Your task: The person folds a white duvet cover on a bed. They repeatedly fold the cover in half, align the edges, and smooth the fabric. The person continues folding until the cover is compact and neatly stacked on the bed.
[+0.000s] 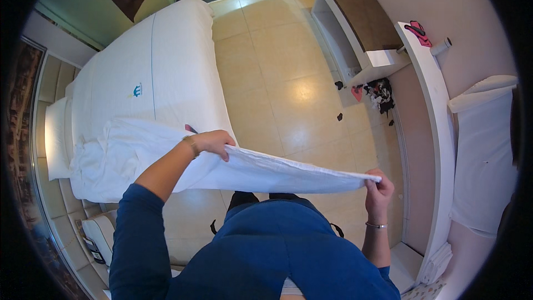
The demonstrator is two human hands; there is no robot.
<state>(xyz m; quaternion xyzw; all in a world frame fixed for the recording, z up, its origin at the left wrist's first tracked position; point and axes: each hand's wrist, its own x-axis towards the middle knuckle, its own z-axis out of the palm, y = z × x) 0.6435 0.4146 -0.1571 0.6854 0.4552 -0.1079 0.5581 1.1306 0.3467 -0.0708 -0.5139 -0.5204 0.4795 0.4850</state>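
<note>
A white cloth (283, 173), likely a bed sheet or cover, is stretched between my two hands in front of my waist. My left hand (213, 142) pinches its upper edge near the bed's corner. Out to the right, my right hand (379, 191) grips the far end of the same edge. The rest of the cloth lies rumpled over the near part of the bed (183, 58), whose white cover bears a blue stripe and a printed logo. A small dark and pink item (190, 128) shows just behind my left wrist, partly hidden.
A white pillow (57, 137) lies at the padded headboard (58, 191). Beyond the tiled floor (266, 66), a white desk (381, 59) and shelf (431, 104) line the right wall. Dark litter (381, 93) is heaped below the desk. A white telephone-like object (100, 231) is at lower left.
</note>
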